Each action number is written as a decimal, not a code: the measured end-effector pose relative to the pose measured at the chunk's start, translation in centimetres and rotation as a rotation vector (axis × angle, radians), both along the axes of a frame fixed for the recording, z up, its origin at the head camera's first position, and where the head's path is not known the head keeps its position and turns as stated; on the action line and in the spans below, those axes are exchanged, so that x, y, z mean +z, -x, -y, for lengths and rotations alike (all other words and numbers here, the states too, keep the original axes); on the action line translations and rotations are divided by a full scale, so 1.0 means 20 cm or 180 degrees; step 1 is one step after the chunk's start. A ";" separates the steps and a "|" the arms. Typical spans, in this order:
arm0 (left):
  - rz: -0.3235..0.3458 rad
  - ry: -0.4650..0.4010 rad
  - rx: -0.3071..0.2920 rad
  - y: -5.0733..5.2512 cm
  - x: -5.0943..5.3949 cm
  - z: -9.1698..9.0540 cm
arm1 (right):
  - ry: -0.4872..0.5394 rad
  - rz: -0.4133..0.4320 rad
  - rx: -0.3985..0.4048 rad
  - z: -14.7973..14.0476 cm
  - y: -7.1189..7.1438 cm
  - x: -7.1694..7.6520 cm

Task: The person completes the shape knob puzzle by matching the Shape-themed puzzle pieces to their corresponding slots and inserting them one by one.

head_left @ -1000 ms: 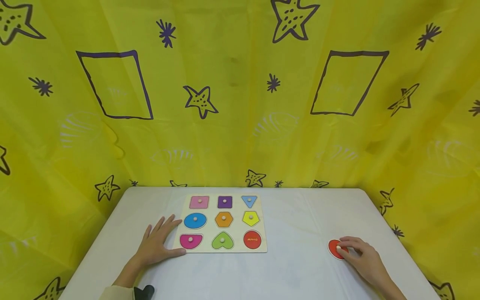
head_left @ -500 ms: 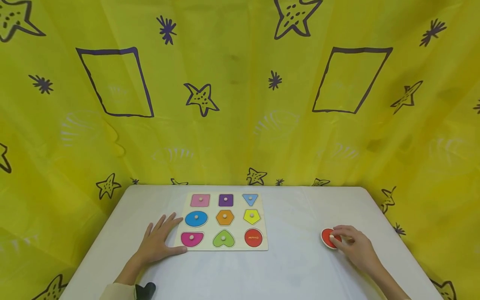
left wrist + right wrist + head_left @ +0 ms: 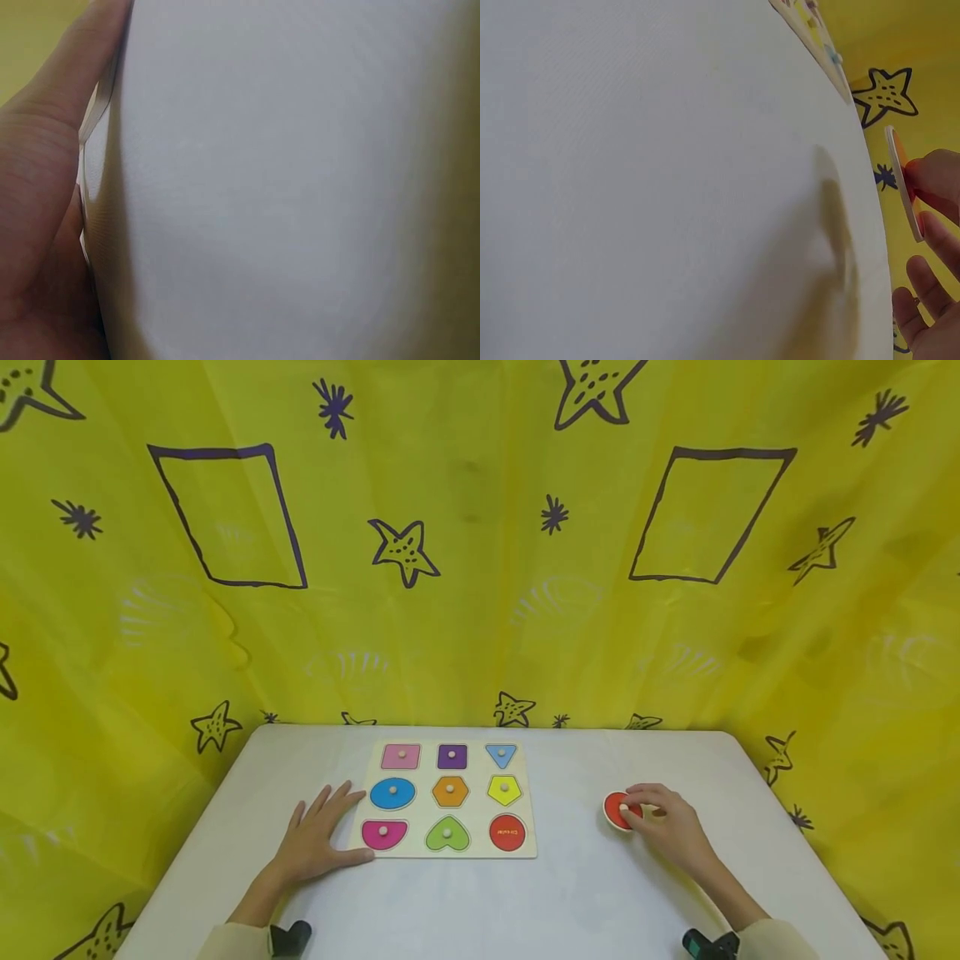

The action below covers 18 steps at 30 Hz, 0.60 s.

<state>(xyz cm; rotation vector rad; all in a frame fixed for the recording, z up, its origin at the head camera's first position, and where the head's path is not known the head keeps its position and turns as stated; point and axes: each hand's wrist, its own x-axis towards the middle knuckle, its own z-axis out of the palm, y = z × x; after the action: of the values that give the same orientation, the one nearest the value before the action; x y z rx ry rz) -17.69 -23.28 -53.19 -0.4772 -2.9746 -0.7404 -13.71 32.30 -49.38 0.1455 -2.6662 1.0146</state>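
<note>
In the head view a wooden shape puzzle board point(image 3: 480, 852) lies on the white table, with knobbed pieces in several of its recesses. Its near right recess point(image 3: 507, 832) is a red circle with printed lettering and no knob. My left hand point(image 3: 311, 842) rests at the board's left edge, fingers spread, thumb at the near corner. To the right of the board, my right hand point(image 3: 671, 827) pinches the red circular puzzle piece point(image 3: 613, 810) by its small knob. The right wrist view shows this piece point(image 3: 901, 176) edge-on, lifted off the table.
The white table point(image 3: 465, 910) extends around the board. A yellow curtain point(image 3: 465, 627) with star drawings hangs behind and at both sides. Dark wrist devices point(image 3: 708, 945) sit at both sleeves.
My right hand has lifted the red circular piece and carried it leftward and away from me, closer to the board. The left hand stays at the board's edge. The head view has tilted slightly.
</note>
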 end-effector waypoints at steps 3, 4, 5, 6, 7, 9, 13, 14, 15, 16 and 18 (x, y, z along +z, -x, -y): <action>0.0091 0.0063 0.0017 0.00 0.02 0.00 | 0.0035 0.0039 0.0045 0.04 0.03 0.01; 0.0109 0.0068 0.0018 0.00 0.03 0.00 | 0.0043 0.0048 0.0055 0.05 0.04 0.01; 0.0116 0.0075 0.0015 0.00 0.03 0.00 | 0.0052 0.0052 0.0070 0.07 0.05 0.02; 0.0118 0.0075 0.0013 0.00 0.03 0.00 | 0.0062 0.0039 0.0083 0.08 0.06 0.02; 0.0118 0.0072 0.0012 0.00 0.04 0.00 | 0.0070 0.0026 0.0104 0.09 0.06 0.02; 0.0112 0.0061 0.0015 0.00 0.04 0.00 | 0.0089 -0.0001 0.0143 0.11 0.08 0.02; 0.0107 0.0056 0.0014 0.00 0.03 0.00 | 0.0141 -0.0009 0.0208 0.17 0.10 0.03; 0.0100 0.0054 0.0013 0.00 0.03 0.00 | 0.0161 0.0008 0.0218 0.18 0.10 0.03; 0.0100 0.0052 0.0015 0.00 0.03 0.00 | 0.0175 0.0023 0.0227 0.20 0.11 0.03; 0.0097 0.0051 0.0012 0.00 0.02 0.00 | 0.0194 0.0044 0.0234 0.21 0.11 0.03; 0.0081 0.0043 0.0011 0.00 0.02 0.01 | 0.0235 0.0097 0.0251 0.24 0.12 0.03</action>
<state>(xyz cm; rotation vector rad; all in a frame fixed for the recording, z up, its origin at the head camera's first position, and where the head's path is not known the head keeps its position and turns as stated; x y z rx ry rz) -17.75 -23.41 -52.87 -0.4667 -3.0050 -0.7321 -16.10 27.50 -48.77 0.2229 -2.6646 1.1468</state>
